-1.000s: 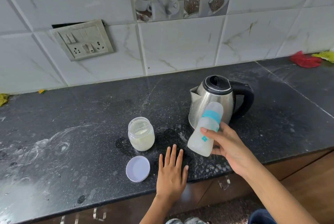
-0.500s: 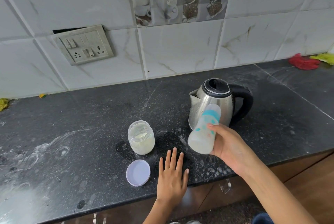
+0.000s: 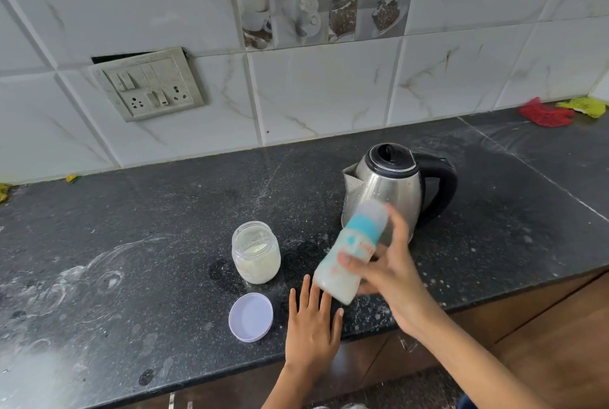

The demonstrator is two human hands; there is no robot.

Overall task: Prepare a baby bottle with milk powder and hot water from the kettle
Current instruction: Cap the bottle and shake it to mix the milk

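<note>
Right hand (image 3: 389, 271) grasping baby bottle (image 3: 351, 253) mid-body, tilted and motion-blurred in the air just in front of kettle (image 3: 384, 192); left hand (image 3: 311, 326) flat and released on countertop (image 3: 148, 220). Looks light, stiff plastic, capped, milky liquid sloshing inside, probably warm and slick. Best held round the waist below the teal collar.
</note>
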